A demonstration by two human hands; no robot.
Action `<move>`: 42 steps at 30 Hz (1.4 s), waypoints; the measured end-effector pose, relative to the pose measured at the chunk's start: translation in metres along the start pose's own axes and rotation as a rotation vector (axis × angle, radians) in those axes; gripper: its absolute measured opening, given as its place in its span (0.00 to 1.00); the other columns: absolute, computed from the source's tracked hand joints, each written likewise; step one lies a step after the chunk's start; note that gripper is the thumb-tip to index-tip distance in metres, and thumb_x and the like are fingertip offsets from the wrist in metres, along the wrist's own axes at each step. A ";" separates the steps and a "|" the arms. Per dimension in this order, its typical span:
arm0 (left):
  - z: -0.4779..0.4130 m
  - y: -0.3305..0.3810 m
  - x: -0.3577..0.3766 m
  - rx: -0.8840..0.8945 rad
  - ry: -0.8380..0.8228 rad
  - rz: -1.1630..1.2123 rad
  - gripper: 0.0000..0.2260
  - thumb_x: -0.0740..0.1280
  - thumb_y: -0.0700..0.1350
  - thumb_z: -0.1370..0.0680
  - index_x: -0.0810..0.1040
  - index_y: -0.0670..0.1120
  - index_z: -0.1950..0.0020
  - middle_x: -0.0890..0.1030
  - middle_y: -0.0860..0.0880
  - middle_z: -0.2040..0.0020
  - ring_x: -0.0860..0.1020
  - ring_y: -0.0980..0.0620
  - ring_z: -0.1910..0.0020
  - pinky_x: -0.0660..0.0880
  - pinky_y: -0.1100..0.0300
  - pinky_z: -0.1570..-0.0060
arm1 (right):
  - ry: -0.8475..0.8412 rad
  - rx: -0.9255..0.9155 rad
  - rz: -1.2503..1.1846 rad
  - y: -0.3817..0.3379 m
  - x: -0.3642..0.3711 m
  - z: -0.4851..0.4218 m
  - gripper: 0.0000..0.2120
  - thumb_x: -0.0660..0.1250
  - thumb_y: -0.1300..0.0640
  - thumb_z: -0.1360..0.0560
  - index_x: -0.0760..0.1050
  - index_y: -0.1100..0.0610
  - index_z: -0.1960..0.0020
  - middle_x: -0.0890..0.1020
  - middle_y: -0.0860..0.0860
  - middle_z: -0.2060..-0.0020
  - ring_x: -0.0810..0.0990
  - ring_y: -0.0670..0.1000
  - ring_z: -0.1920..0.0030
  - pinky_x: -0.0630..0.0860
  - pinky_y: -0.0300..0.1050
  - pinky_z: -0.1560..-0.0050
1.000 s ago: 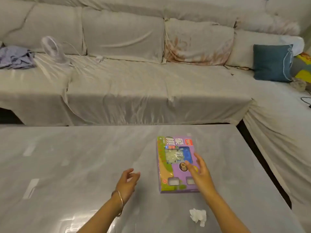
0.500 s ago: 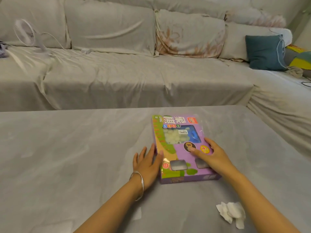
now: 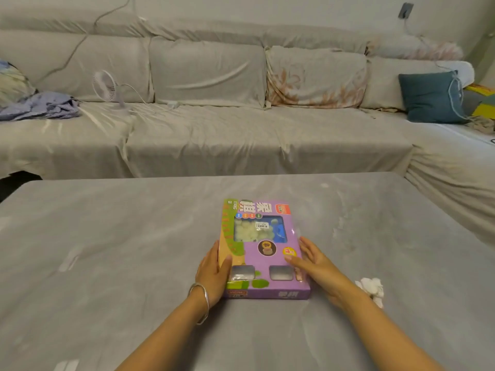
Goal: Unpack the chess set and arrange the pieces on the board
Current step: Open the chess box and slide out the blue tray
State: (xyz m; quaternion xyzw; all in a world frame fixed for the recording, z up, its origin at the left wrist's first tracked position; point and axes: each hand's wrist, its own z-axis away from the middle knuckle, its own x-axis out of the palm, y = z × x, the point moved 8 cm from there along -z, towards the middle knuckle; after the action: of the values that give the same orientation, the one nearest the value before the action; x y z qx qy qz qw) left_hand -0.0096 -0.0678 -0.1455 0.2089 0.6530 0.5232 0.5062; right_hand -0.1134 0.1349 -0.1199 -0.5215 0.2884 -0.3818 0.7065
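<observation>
A flat purple and green chess set box (image 3: 263, 261) lies closed on the grey table (image 3: 107, 250), a little right of the middle. Pale round pieces show through its clear window. My left hand (image 3: 213, 271), with a silver bangle on the wrist, presses flat against the box's left edge. My right hand (image 3: 316, 263) rests against the right edge, thumb on the lid. Both hands clasp the box between them. No board or loose pieces are in view.
A crumpled white tissue (image 3: 371, 289) lies on the table just right of my right forearm. Behind the table runs a long covered sofa (image 3: 214, 135) with a small white fan (image 3: 105, 85), a blue cushion (image 3: 428, 96) and folded clothes (image 3: 40, 105).
My left hand has come in from the open table to the box's left edge. My right hand slid from the lid to the right edge. The box now sits straighter.
</observation>
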 end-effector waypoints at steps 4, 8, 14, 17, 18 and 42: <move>0.063 -0.018 -0.025 -0.023 0.064 -0.012 0.31 0.53 0.62 0.24 0.53 0.50 0.24 0.63 0.51 0.27 0.65 0.50 0.30 0.63 0.50 0.30 | -0.107 0.050 0.098 0.020 0.020 0.047 0.25 0.70 0.53 0.28 0.70 0.56 0.34 0.80 0.47 0.42 0.80 0.47 0.45 0.77 0.39 0.47; 0.103 -0.015 -0.028 0.036 0.065 -0.056 0.20 0.51 0.55 0.20 0.61 0.52 0.28 0.67 0.49 0.30 0.67 0.48 0.32 0.63 0.52 0.30 | -0.125 0.031 0.208 0.033 0.029 0.095 0.11 0.63 0.53 0.23 0.77 0.55 0.43 0.83 0.46 0.53 0.80 0.36 0.62 0.72 0.26 0.64; 0.144 -0.012 -0.027 -0.049 0.098 0.078 0.18 0.54 0.49 0.19 0.66 0.50 0.29 0.71 0.52 0.34 0.70 0.53 0.36 0.66 0.67 0.40 | -0.062 0.060 0.127 0.047 0.025 0.126 0.16 0.56 0.46 0.21 0.77 0.53 0.44 0.84 0.48 0.52 0.83 0.43 0.56 0.76 0.34 0.57; 0.151 -0.012 -0.041 -0.120 0.220 0.338 0.15 0.57 0.45 0.19 0.69 0.46 0.32 0.76 0.49 0.42 0.77 0.54 0.50 0.72 0.74 0.60 | -0.050 0.155 -0.129 0.060 0.022 0.129 0.17 0.53 0.43 0.21 0.74 0.52 0.43 0.84 0.53 0.50 0.83 0.52 0.50 0.76 0.47 0.48; 0.148 -0.016 -0.044 -0.198 0.249 0.436 0.15 0.59 0.44 0.20 0.68 0.44 0.33 0.76 0.47 0.45 0.77 0.54 0.56 0.74 0.69 0.64 | -0.053 0.187 -0.185 0.061 0.023 0.130 0.17 0.53 0.43 0.21 0.74 0.52 0.46 0.84 0.53 0.51 0.83 0.52 0.52 0.76 0.47 0.49; 0.125 -0.031 -0.085 -0.314 0.411 1.105 0.11 0.59 0.36 0.21 0.71 0.46 0.41 0.73 0.40 0.35 0.80 0.47 0.60 0.79 0.63 0.71 | -0.130 0.094 -0.312 0.031 0.031 0.139 0.14 0.58 0.50 0.21 0.76 0.56 0.44 0.85 0.53 0.55 0.84 0.50 0.58 0.82 0.45 0.59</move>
State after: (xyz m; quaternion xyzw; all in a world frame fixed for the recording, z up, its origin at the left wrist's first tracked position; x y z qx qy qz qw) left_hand 0.1421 -0.0887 -0.1281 0.3345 0.4474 0.8280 0.0484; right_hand 0.0229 0.1859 -0.1093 -0.5500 0.1395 -0.4651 0.6796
